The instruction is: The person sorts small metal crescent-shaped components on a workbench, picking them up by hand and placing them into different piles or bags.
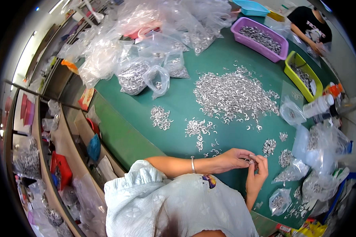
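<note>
My left hand (230, 159), with a bracelet on its wrist, meets my right hand (258, 170) over the near edge of the table. The fingertips of both are pinched together around a small silver metal piece (248, 160); its exact shape is partly hidden by the fingers. Just beyond my left hand lie a few loose crescent-shaped metal pieces (216, 152). A small pile of silver pieces (269, 147) sits near the right fingertips. Farther off, a large heap of curved silver pieces (235, 93) spreads over the green tabletop (174, 106).
Clear plastic bags of metal parts (134, 77) crowd the far left. A purple basket (283, 53) and a yellow-green basket (316, 89) stand far right. Nearer on the right are a white bottle (319, 106) and more bags (292, 172). Another person (312, 27) works beyond.
</note>
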Demonstrator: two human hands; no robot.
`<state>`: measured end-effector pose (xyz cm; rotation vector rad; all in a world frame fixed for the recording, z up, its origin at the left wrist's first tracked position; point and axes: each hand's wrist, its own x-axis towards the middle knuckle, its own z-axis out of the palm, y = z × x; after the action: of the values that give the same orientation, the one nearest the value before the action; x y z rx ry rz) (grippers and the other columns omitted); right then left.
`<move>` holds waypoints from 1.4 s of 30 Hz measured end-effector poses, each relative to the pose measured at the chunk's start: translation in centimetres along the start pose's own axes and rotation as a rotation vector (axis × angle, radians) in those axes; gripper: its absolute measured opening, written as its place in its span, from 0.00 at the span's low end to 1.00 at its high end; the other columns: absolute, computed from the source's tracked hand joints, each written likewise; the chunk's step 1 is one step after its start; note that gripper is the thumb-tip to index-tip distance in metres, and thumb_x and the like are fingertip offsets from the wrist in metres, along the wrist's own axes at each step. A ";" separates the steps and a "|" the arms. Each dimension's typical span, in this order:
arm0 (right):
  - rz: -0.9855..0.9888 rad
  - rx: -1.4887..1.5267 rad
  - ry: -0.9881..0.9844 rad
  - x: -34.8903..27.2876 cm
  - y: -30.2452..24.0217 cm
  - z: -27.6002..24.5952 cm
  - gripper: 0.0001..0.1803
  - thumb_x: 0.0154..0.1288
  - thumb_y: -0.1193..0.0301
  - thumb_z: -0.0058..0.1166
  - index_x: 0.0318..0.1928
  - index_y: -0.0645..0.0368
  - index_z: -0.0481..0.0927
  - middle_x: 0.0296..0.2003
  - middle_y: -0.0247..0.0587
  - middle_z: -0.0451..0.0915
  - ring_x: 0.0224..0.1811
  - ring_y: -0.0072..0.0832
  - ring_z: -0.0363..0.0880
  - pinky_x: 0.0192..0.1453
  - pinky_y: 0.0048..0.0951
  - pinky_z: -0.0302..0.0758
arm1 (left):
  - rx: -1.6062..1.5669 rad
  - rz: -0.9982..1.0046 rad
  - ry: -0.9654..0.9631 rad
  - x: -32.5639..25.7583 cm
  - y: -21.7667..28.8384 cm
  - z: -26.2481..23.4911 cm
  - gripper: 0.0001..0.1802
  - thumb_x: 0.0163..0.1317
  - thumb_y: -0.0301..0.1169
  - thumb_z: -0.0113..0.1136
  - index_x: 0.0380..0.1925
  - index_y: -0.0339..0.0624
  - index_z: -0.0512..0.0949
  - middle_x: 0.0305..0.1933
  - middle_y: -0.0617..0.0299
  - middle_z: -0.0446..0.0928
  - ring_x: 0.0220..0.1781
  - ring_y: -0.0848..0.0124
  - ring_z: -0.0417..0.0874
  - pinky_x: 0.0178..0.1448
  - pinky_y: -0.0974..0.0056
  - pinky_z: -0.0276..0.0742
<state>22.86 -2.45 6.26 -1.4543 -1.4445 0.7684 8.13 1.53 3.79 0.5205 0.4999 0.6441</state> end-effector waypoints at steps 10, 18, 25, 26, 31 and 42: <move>0.001 -0.025 -0.007 3.0 0.7 0.8 0.18 0.57 0.87 0.53 0.48 0.62 0.81 0.40 0.43 0.78 0.35 0.27 0.76 0.38 0.24 0.73 | -0.008 0.059 0.082 1.7 1.9 -1.2 0.19 0.66 0.26 0.59 0.56 0.33 0.74 0.53 0.53 0.78 0.55 0.67 0.80 0.63 0.62 0.75; -0.007 0.113 0.070 6.0 0.7 0.3 0.22 0.56 0.86 0.57 0.53 0.63 0.78 0.46 0.41 0.77 0.37 0.24 0.75 0.36 0.24 0.72 | 0.003 -0.046 0.184 5.0 6.2 -0.8 0.16 0.69 0.24 0.52 0.55 0.29 0.73 0.51 0.53 0.78 0.54 0.66 0.81 0.62 0.64 0.78; -0.156 -0.254 -0.043 5.2 0.1 2.1 0.20 0.58 0.82 0.58 0.53 0.64 0.76 0.48 0.51 0.73 0.49 0.47 0.76 0.50 0.35 0.75 | -0.027 -0.008 0.208 4.0 4.6 -1.2 0.20 0.66 0.21 0.52 0.58 0.32 0.71 0.51 0.58 0.78 0.50 0.70 0.79 0.55 0.67 0.77; -0.160 -0.276 -0.084 4.7 0.0 2.2 0.19 0.59 0.82 0.57 0.52 0.64 0.76 0.48 0.51 0.74 0.47 0.47 0.76 0.49 0.36 0.75 | -0.058 -0.008 0.187 3.8 4.5 -1.4 0.23 0.65 0.19 0.50 0.61 0.33 0.68 0.52 0.57 0.77 0.50 0.70 0.79 0.55 0.66 0.77; -0.270 -0.243 -0.168 4.1 -0.3 3.6 0.11 0.63 0.82 0.53 0.47 0.67 0.78 0.41 0.47 0.76 0.38 0.40 0.78 0.40 0.33 0.75 | 0.007 -0.078 0.179 0.4 5.2 -2.4 0.28 0.66 0.24 0.51 0.66 0.37 0.61 0.56 0.55 0.75 0.56 0.68 0.78 0.60 0.61 0.75; 0.451 0.779 -0.304 2.3 0.6 4.9 0.10 0.71 0.76 0.48 0.43 0.71 0.79 0.33 0.42 0.80 0.22 0.17 0.69 0.26 0.18 0.64 | 1.839 0.708 1.434 -19.6 31.3 -16.1 0.07 0.56 0.21 0.58 0.34 0.35 0.83 0.34 0.49 0.83 0.37 0.56 0.85 0.43 0.61 0.79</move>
<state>18.93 0.72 4.19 -1.0631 -0.8395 1.6699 -28.18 14.57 15.44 2.0265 2.4092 1.0530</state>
